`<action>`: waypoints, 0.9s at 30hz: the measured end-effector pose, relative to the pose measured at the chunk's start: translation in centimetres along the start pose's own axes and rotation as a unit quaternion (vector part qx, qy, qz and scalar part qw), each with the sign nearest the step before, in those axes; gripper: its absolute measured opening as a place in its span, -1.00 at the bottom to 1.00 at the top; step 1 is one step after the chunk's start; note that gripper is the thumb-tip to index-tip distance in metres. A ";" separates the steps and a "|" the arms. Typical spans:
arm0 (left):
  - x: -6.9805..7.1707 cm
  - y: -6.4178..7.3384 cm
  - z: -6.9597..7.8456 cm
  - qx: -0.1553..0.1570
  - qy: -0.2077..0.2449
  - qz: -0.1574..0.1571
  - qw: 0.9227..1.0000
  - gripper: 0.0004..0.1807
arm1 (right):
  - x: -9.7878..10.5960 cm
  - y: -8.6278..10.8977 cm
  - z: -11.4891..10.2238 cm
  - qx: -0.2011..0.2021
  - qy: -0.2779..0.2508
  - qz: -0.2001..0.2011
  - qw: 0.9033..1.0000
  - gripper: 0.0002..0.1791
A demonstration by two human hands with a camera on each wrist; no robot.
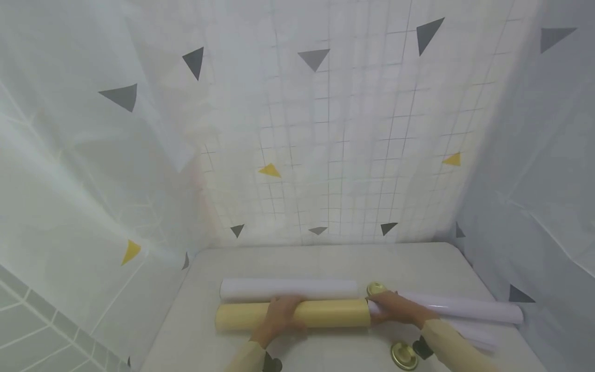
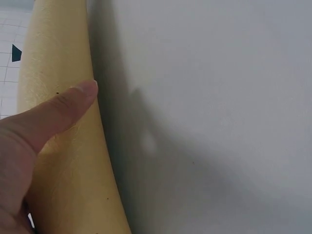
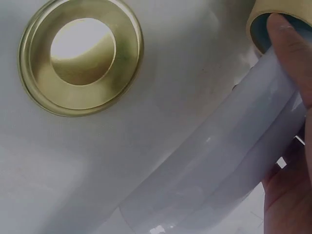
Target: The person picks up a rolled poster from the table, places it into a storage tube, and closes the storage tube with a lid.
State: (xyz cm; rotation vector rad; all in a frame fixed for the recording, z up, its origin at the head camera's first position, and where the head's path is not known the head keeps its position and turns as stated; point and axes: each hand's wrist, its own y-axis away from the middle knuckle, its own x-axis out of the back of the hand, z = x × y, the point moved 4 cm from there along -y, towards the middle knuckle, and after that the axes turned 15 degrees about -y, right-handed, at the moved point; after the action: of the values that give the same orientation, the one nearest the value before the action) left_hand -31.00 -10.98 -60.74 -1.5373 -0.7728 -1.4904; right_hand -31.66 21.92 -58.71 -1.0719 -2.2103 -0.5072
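Note:
A yellowish cardboard tube lies crosswise on the pale surface. My left hand grips it near the middle, the thumb lying across its near side. At the tube's right end, my right hand holds a glossy white roll. That roll points into the tube's open mouth, and its inner end is hidden there. The right thumb lies along the roll at the tube's rim. One round gold lid rests flat near the right wrist; a second gold lid sits behind the right hand.
Behind the tube lies another white roll, parallel to it. A further white roll stretches out on the right, beyond the right hand. Pale sheeting with grey and yellow triangles hangs at the back and both sides of the white table.

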 end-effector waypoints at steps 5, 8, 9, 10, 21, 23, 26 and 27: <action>0.5 -0.1 0.1 0.000 0.007 0.000 1.000 -0.15 | 0.1 -0.1 -0.4 -0.022 -0.002 -0.006 1.000 -0.44; 0.8 0.0 0.2 -0.001 0.005 0.006 1.000 -0.15 | 0.1 0.0 -0.6 -0.021 0.001 -0.009 1.000 -0.35; 0.8 0.0 0.2 0.000 0.003 0.007 1.000 -0.16 | 0.1 0.0 -0.7 -0.020 -0.003 -0.008 1.000 -0.28; 0.9 0.0 0.2 -0.001 0.000 0.012 1.000 -0.16 | 0.1 0.0 -0.8 -0.018 -0.007 -0.007 1.000 -0.23; 0.7 0.5 0.1 -0.005 -0.016 0.041 0.999 -0.18 | -0.1 -0.2 -0.6 0.000 0.005 -0.005 1.000 -0.29; 0.5 0.6 0.2 -0.010 -0.018 0.046 0.999 -0.17 | -0.1 -0.1 -0.4 -0.003 0.010 -0.008 1.000 -0.31; 0.5 0.6 0.3 -0.011 -0.016 0.043 0.999 -0.16 | 0.0 0.2 -0.4 -0.007 0.003 -0.013 1.000 -0.29; 0.6 0.6 0.3 -0.009 -0.018 0.039 0.999 -0.16 | 0.0 0.3 -0.5 -0.009 0.000 -0.015 1.000 -0.27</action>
State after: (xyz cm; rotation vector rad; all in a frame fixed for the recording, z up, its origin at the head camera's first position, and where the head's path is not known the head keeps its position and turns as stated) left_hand -30.27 -11.01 -60.26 -1.5931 -0.7126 -1.4197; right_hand -31.28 21.82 -58.32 -1.0486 -2.2285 -0.5416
